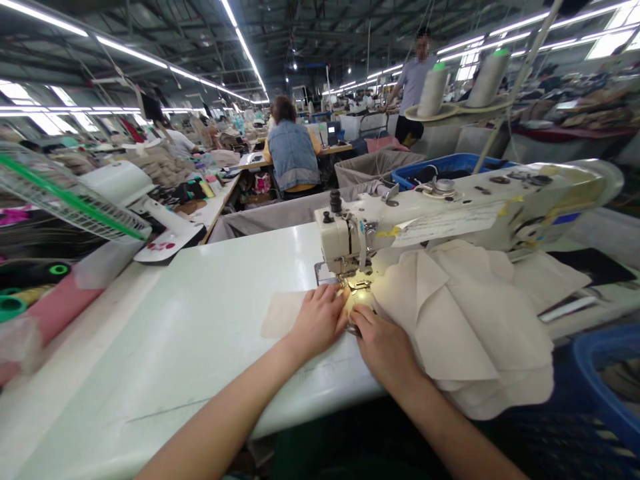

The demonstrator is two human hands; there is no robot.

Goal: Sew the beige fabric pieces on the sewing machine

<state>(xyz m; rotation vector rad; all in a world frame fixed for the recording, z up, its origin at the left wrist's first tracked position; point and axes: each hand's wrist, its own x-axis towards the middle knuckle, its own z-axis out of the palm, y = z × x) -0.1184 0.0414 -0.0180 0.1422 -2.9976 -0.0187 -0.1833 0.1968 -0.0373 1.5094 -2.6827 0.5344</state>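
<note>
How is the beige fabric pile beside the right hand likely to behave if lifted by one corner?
The beige fabric pile would probably flop, since its edges ripple and bend. Its overlapping, unevenly spread layers suggest pieces might slide apart.

Fabric (281,316) partly hidden by left hand (321,319)

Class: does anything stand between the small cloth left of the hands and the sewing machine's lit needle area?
Yes: the left hand lies between the cloth and the lit area under the machine. Nothing else visible does; what it covers is hidden.
</note>
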